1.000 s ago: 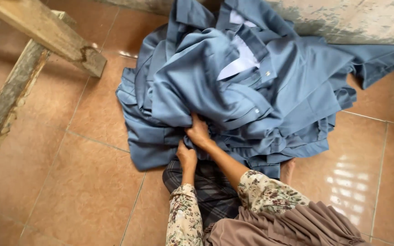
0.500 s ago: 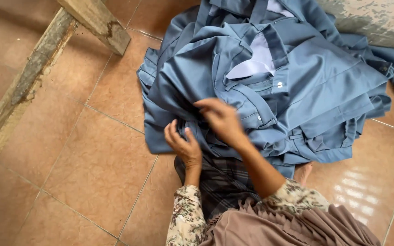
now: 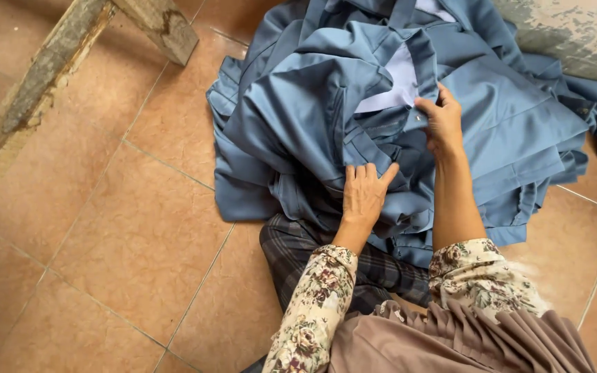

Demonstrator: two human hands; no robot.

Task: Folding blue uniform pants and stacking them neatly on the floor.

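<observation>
Head view looks down on a pile of blue-grey clothes (image 3: pixel 298 117) heaped on the tiled floor (image 3: pixel 105 262), which serves as the landmark for everything else. At the near edge of the pile, the left hand (image 3: pixel 363 193) lies palm down with its fingers spread flat on the cloth, open and pressing rather than gripping. Farther up the pile, near its middle, the right hand (image 3: pixel 442 121) has its fingers curled onto a fold of blue fabric just beside a white patch of lining (image 3: pixel 395 86); it looks pinched on the cloth, though the fingertips are partly hidden. Both forearms wear floral sleeves (image 3: pixel 316 297), and a pleated brown garment (image 3: pixel 450 342) covers the lap below the pile. Dark checked cloth (image 3: pixel 298 255) shows on the floor just under the pile's near edge, between the two arms. To the left of the pile, well apart from it, a rough wooden beam (image 3: pixel 43 97) slants across the tiles. Behind the pile at the upper right stands a worn grey wall (image 3: pixel 575 34)
</observation>
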